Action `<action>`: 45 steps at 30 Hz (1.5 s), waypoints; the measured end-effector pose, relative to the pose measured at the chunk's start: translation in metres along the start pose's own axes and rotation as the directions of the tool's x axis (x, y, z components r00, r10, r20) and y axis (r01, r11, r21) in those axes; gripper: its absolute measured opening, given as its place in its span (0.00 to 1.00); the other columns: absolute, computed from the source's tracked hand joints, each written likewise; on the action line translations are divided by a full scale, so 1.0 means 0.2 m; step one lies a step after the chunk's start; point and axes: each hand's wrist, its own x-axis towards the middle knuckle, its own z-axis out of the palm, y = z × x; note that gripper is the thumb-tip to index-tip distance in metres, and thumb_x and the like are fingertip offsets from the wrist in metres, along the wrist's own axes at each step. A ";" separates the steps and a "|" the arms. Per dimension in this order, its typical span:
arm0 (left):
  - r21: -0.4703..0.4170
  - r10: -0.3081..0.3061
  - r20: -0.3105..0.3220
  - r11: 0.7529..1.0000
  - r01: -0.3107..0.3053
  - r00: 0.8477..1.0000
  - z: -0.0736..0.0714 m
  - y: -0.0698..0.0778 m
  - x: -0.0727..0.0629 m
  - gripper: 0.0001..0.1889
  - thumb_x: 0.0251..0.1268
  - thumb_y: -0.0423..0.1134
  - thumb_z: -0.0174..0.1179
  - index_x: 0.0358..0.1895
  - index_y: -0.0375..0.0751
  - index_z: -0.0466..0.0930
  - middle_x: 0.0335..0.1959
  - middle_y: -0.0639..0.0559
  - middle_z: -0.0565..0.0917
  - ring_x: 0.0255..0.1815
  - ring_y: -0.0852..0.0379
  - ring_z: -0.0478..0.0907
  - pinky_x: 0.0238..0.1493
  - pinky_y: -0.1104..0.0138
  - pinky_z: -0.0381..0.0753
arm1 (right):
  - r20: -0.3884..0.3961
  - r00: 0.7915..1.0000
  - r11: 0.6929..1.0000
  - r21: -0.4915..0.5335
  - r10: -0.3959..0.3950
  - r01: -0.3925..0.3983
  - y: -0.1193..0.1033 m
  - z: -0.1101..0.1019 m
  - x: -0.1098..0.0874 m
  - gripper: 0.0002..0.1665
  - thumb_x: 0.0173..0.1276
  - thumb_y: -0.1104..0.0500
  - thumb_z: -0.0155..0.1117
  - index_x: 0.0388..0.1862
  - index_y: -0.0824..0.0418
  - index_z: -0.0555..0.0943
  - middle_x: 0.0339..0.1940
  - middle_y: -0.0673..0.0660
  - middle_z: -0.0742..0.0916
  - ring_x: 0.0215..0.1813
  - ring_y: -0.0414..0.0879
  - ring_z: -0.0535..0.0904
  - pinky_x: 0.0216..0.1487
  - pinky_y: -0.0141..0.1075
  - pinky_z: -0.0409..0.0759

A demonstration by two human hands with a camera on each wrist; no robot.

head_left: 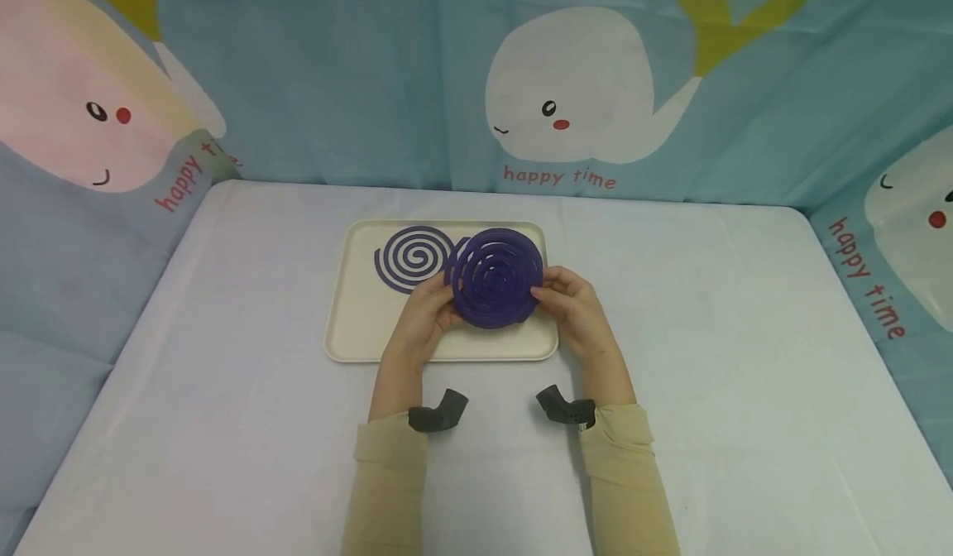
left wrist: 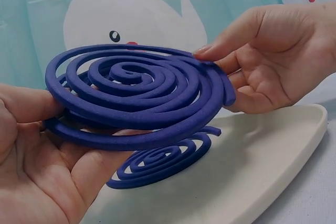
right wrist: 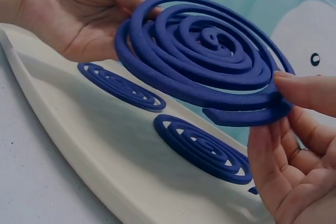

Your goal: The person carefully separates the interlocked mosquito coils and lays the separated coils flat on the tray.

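Both hands hold a doubled purple-blue mosquito coil over the right part of a cream tray. My left hand grips its left edge, with the thumb at the rim and fingers underneath. On the opposite side, my right hand pinches the edge near the outer coil end, thumb on top. In the right wrist view the spiral layers of the held coil overlap, with small gaps between them. A flat single coil lies on the tray's left part. Another coil lies beside it, mostly hidden in the head view beneath the held one.
The tray rests on a white-covered table. A blue curtain printed with whales stands behind and at the sides. Each wrist carries a dark camera mount, the left mount and the right mount, close above the table's near part.
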 end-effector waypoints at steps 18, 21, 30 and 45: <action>-0.035 -0.039 0.026 0.999 0.040 0.999 0.02 -0.06 -0.02 0.18 0.73 0.31 0.41 0.59 0.21 0.63 0.33 0.52 0.83 0.31 0.59 0.82 0.35 0.67 0.84 | 0.113 0.992 0.976 -0.217 0.048 -0.022 0.01 -0.03 -0.04 0.28 0.57 0.75 0.54 0.59 0.83 0.66 0.34 0.48 0.87 0.37 0.40 0.83 0.40 0.30 0.81; -0.040 -0.030 0.028 0.999 0.031 0.999 0.03 -0.07 -0.03 0.19 0.73 0.31 0.41 0.60 0.20 0.62 0.33 0.52 0.84 0.31 0.59 0.82 0.35 0.67 0.84 | 0.140 0.989 0.980 -0.199 0.039 -0.010 0.01 -0.04 -0.05 0.24 0.58 0.74 0.54 0.55 0.79 0.71 0.34 0.49 0.87 0.37 0.40 0.83 0.41 0.31 0.81; -0.029 -0.036 0.013 0.999 0.036 0.999 0.03 -0.03 0.00 0.18 0.72 0.30 0.42 0.59 0.21 0.64 0.33 0.52 0.83 0.31 0.59 0.82 0.34 0.67 0.84 | 0.164 0.986 0.979 -0.202 0.014 0.019 0.01 -0.02 -0.03 0.22 0.62 0.72 0.54 0.55 0.79 0.70 0.34 0.49 0.87 0.37 0.41 0.83 0.41 0.31 0.81; 0.037 -0.042 0.059 0.999 0.040 0.997 0.02 -0.03 0.02 0.14 0.69 0.27 0.45 0.54 0.23 0.67 0.32 0.51 0.82 0.29 0.60 0.80 0.32 0.69 0.83 | 0.115 0.993 0.999 -0.034 0.007 -0.003 0.01 -0.02 -0.01 0.21 0.61 0.76 0.51 0.31 0.54 0.85 0.26 0.49 0.87 0.30 0.38 0.82 0.36 0.28 0.79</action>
